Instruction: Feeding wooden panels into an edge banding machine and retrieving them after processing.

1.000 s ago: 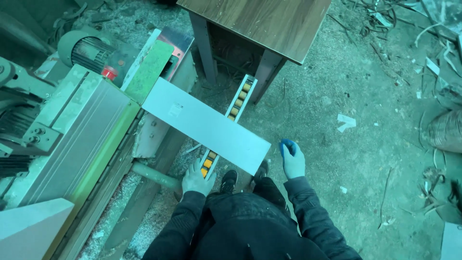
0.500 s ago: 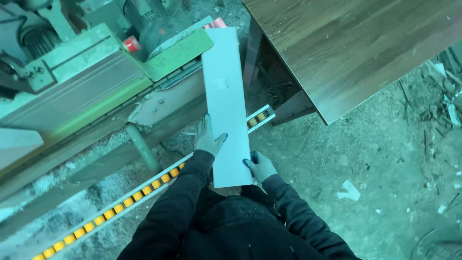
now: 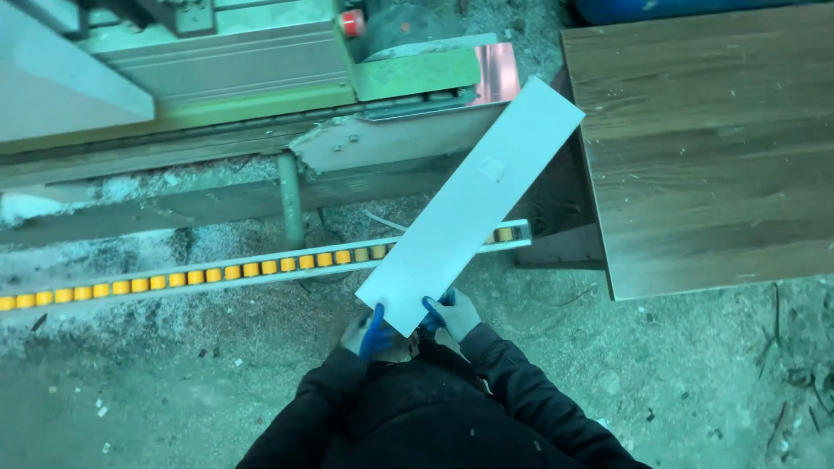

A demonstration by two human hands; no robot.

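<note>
Above the roller rail, both gloved hands clutch one white panel.
The left hand and right hand wrap its near end; its far end reaches between the green machine and the wooden table.

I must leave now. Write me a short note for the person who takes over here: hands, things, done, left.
Left hand: grips the near end of the white panel.
Right hand: grips the same end.
Panel: held slanted, crossing the roller rail; far end near the machine and the wooden table.
Done: panel is lifted in both hands.
Left: panel is not yet laid down anywhere.
</note>
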